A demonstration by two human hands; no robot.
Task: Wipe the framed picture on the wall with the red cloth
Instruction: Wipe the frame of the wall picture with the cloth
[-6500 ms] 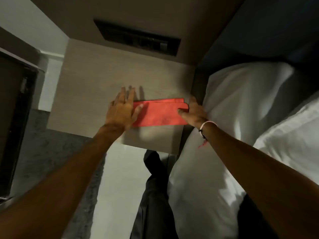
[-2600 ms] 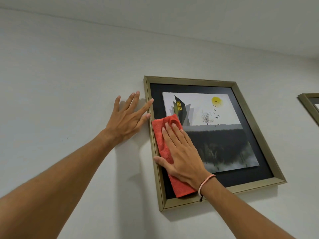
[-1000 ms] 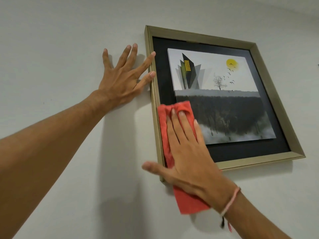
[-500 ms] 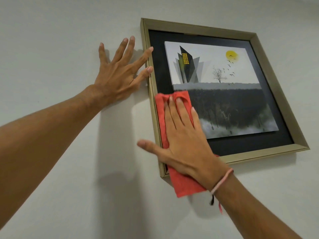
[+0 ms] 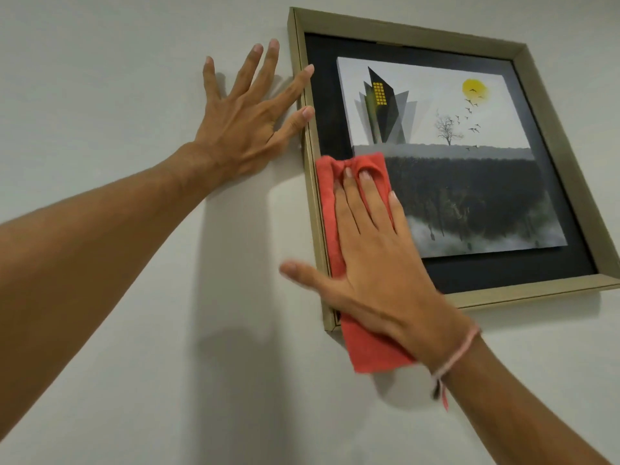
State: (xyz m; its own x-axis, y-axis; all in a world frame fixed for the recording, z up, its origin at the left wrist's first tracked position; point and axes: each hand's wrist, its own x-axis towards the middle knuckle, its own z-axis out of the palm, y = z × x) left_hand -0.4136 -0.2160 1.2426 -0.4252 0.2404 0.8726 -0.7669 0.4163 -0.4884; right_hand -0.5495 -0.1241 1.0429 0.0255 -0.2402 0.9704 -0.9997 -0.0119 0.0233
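The framed picture (image 5: 469, 182) hangs on the white wall, gold-framed with a dark mat and a print of a building, a tree and a yellow sun. A folded red cloth (image 5: 330, 209) lies flat against the picture's lower left part and hangs past the bottom left corner of the frame. My right hand (image 5: 375, 263) presses the cloth to the glass with flat fingers, the thumb spread out over the wall. My left hand (image 5: 248, 119) rests flat on the wall with spread fingers, its thumb and forefinger touching the frame's left edge.
The white wall (image 5: 134, 380) fills the rest of the view. Shadows of both arms fall on it below the left hand and under the frame.
In the last second my right hand slid the cloth up the picture's left side, from hanging well below the frame. My left hand stayed braced on the wall.
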